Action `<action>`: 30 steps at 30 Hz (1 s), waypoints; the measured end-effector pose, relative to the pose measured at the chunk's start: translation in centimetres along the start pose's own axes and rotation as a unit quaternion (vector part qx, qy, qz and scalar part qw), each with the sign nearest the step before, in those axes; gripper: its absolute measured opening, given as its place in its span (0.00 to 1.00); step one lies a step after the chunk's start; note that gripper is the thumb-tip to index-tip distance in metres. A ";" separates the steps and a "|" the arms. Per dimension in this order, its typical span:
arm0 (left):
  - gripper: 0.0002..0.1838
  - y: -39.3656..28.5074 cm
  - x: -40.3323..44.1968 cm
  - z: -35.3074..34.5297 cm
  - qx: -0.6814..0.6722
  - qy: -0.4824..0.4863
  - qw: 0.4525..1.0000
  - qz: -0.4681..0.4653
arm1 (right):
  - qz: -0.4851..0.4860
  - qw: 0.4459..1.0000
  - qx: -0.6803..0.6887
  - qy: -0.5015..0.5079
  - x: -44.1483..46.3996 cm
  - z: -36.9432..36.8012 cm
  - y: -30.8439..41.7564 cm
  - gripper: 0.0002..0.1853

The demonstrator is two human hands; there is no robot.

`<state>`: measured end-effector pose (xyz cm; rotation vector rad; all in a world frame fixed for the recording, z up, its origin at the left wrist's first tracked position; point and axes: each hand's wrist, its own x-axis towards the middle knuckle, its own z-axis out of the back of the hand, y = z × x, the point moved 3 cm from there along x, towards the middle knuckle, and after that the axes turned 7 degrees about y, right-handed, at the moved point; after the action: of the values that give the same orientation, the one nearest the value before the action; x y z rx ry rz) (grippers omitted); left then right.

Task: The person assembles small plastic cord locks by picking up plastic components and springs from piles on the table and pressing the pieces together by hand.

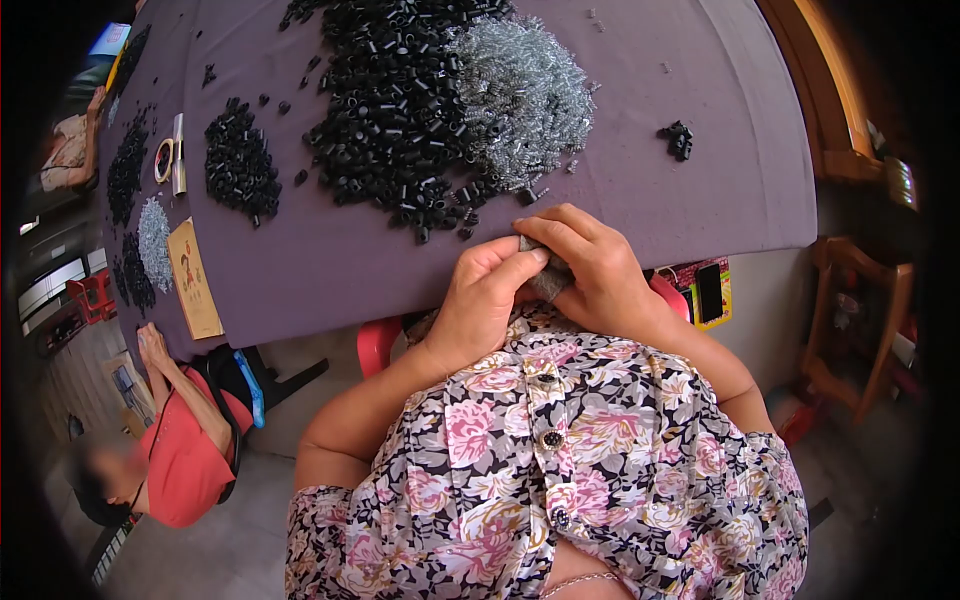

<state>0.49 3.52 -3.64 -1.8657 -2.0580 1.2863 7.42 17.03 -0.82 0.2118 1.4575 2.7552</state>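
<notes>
Head view: purple-draped table [700,70] piled with black plastic tubes [385,130] and silvery springs [525,105], wooden furniture [890,330] off to the right. The gray, crumpled-looking cloth [546,284] is at the near edge, pinched by left hand [482,302] and right hand [602,268].

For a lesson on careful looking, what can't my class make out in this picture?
All in the head view:
Anything between the left hand and right hand: hidden by them and the grey cloth.
Far end of the black heap: cut off by the top edge.
Lettering on the booklet: too small.
Anything in the co-worker's hands: too small.
</notes>
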 end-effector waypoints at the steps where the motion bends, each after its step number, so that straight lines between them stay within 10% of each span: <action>1: 0.12 0.0 -0.1 0.0 -0.002 0.001 1.000 0.002 | -0.005 1.000 0.006 0.000 0.0 -0.1 0.1 0.25; 30: 0.13 -0.3 0.1 -0.8 -0.030 -0.020 0.999 0.022 | -0.037 0.997 0.070 -0.012 -0.4 -0.5 -0.6 0.26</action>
<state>0.65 4.03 -2.94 -1.9358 -2.1099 1.2948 7.76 16.92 -1.62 0.1886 1.6183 2.5862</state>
